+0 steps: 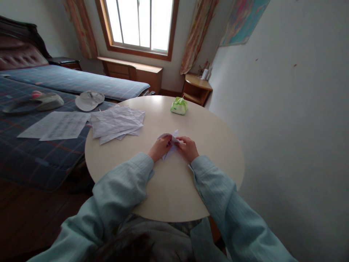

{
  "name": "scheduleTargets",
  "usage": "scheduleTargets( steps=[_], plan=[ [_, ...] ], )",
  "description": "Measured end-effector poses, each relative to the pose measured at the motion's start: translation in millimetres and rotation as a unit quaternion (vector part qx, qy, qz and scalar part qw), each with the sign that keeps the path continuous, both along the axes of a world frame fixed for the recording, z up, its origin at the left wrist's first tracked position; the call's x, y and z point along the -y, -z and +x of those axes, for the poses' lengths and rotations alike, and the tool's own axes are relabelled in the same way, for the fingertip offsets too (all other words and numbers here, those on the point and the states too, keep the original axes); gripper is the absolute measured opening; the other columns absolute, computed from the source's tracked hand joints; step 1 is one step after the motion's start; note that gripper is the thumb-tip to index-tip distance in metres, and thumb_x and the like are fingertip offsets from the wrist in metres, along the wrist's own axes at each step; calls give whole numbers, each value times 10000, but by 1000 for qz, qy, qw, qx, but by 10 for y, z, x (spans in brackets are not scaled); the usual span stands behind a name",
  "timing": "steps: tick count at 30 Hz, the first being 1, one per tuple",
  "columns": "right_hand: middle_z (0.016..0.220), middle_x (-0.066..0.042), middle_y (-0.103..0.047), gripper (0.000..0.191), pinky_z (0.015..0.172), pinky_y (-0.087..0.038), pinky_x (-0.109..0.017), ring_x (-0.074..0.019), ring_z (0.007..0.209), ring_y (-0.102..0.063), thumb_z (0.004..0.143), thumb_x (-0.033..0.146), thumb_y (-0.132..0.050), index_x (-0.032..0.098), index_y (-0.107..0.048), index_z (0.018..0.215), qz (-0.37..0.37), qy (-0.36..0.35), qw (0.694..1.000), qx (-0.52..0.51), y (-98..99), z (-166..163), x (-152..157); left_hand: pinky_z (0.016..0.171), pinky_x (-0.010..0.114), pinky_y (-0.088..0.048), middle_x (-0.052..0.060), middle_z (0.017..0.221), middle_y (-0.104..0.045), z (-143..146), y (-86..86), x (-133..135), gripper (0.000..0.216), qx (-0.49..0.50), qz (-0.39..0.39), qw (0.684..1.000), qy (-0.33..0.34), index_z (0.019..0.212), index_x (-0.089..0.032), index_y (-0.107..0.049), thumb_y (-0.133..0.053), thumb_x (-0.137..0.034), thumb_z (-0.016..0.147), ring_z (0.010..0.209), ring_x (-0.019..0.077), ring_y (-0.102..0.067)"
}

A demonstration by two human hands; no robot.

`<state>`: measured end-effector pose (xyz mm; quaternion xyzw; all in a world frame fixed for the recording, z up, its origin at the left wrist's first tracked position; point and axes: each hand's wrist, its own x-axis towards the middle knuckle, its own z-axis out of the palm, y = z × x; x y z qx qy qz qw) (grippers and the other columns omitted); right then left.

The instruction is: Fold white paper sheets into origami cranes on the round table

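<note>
White paper, one folded piece [169, 153]: at the middle of the round table, between the two hands, with points showing beyond the fingers and toward the near side; exact fold pattern too small to tell.

Left hand [160, 147]: fingers curled, pinching the folded piece from its left side.

Right hand [188, 148]: fingers bent, thumb and fingertips pinching the same piece from its right side. Both hands close beside each other; whether they touch cannot be told. Sleeves [120, 183]: pale blue-green, long, cuffs at the wrists.

Round table [174, 196]: cream top, near a bare wall on the right.

Wrinkled paper sheets [117, 122]: white, loosely stacked, far left of the tabletop.

Printed sheets [64, 125]: overlapping, left of the stack, lying on the bed.

Soft tissue pack [179, 106]: green and white, far side of the tabletop, beyond the hands.

Bed [109, 83]: blue plaid covering, left.

Cap [89, 101]: pale, on the bed, beyond the printed sheets.

Window [139, 25]: wood-framed, far side, patterned curtains [197, 36] left and right.

Corner cabinet [195, 80]: wooden, far right.
</note>
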<state>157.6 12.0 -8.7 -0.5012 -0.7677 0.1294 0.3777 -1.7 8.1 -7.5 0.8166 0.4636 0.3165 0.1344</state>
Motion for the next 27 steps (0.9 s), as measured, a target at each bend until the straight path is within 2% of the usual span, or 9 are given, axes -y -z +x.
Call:
scheduleTargets(
  steps=[6, 14, 17, 21, 24, 27],
  plan=[
    [779, -28, -675, 162, 694, -426, -259, -156, 738, -573, 744, 231, -527, 220, -670, 818, -23, 20, 998, 55, -21, 2, 12, 746, 273, -470, 56, 862, -612, -4, -43, 39, 229, 15, 1, 1000, 8, 929, -147, -553, -461, -81, 730, 797, 150, -577],
    [717, -32, -663, 227, 606, -389, -232, -148, 677, -559, 787, 269, -449, 202, -663, 751, -21, 33, 997, 68, -41, 7, 13, 814, 270, -449, 41, 950, -582, -15, -73, 61, 249, 33, 39, 998, -26, 949, -185, -530, -457, -79, 736, 904, 147, -541],
    [716, -39, -652, 228, 578, -376, -230, -144, 648, -553, 784, 250, -429, 187, -639, 721, -28, 51, 997, 60, -43, 3, 12, 836, 286, -434, 37, 934, -554, -28, -100, 65, 245, 43, 74, 994, -65, 933, -196, -516, -466, -76, 725, 918, 155, -513],
    [714, -45, -636, 202, 570, -367, -228, -142, 638, -547, 769, 221, -417, 177, -601, 700, -38, 78, 995, 52, -51, 8, 14, 835, 313, -418, 57, 932, -511, -48, -116, 52, 248, 71, 113, 978, -159, 941, -183, -480, -494, -95, 710, 916, 176, -485],
    [710, -45, -630, 188, 570, -365, -229, -143, 637, -539, 762, 224, -414, 177, -588, 709, -43, 85, 994, 51, -58, 14, 18, 790, 305, -420, 57, 899, -509, -55, -105, 31, 233, 88, 88, 972, -201, 940, -168, -456, -507, -128, 716, 875, 171, -492],
    [710, -43, -623, 182, 574, -367, -228, -141, 640, -532, 756, 228, -417, 168, -586, 723, -49, 79, 995, 41, -57, 12, 20, 696, 275, -415, 41, 825, -529, -52, -85, 22, 149, 63, 11, 975, -211, 862, -166, -462, -523, -196, 730, 784, 157, -514]
  ],
)
